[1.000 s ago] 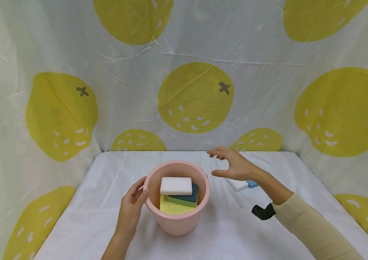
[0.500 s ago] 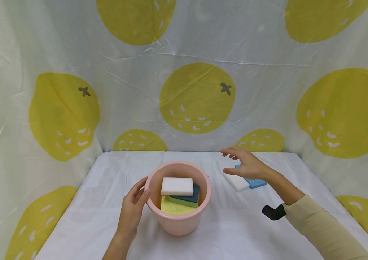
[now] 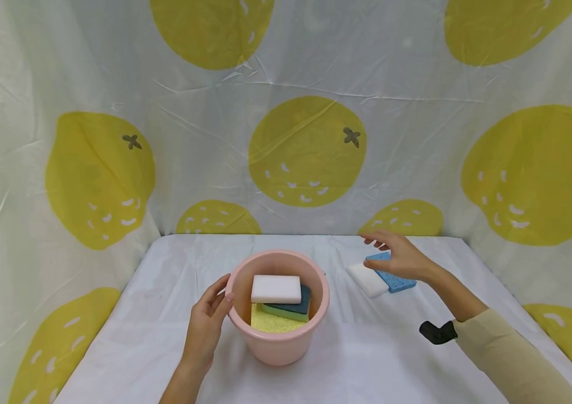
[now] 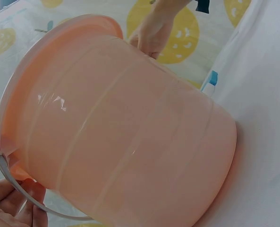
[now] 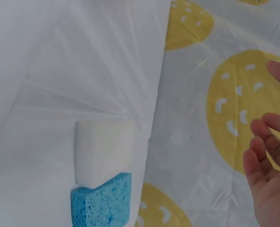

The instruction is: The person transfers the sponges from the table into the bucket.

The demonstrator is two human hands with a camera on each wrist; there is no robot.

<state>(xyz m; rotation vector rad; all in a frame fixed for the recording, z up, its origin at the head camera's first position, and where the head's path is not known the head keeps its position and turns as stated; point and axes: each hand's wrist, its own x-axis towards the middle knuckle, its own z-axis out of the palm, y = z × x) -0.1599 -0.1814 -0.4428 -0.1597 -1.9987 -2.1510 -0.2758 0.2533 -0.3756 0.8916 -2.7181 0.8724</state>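
Note:
A pink bucket (image 3: 278, 342) stands upright on the white cloth, holding a white sponge (image 3: 276, 289), a green scrub sponge (image 3: 288, 310) with a dark pad, and a yellow sponge (image 3: 276, 324) under them. My left hand (image 3: 204, 325) holds the bucket's left rim, thumb over the edge and fingers outside; in the left wrist view they lie by the pale handle (image 4: 33, 201). To the right, my right hand (image 3: 402, 258) hovers with nothing in it, fingers loosely bent and thumb apart. Beyond it lie a flat white sponge (image 3: 368, 280) and a blue sponge (image 3: 399, 282), side by side.
A white cloth (image 3: 361, 365) covers the table. Curtains with large yellow lemons (image 3: 306, 151) rise at the back and both sides. A black strap piece (image 3: 437, 333) sticks out at the right sleeve's cuff (image 3: 473, 322).
My right hand has moved right, away from the bucket, uncovering more of the white and blue sponges. My left hand and the bucket have stayed in place.

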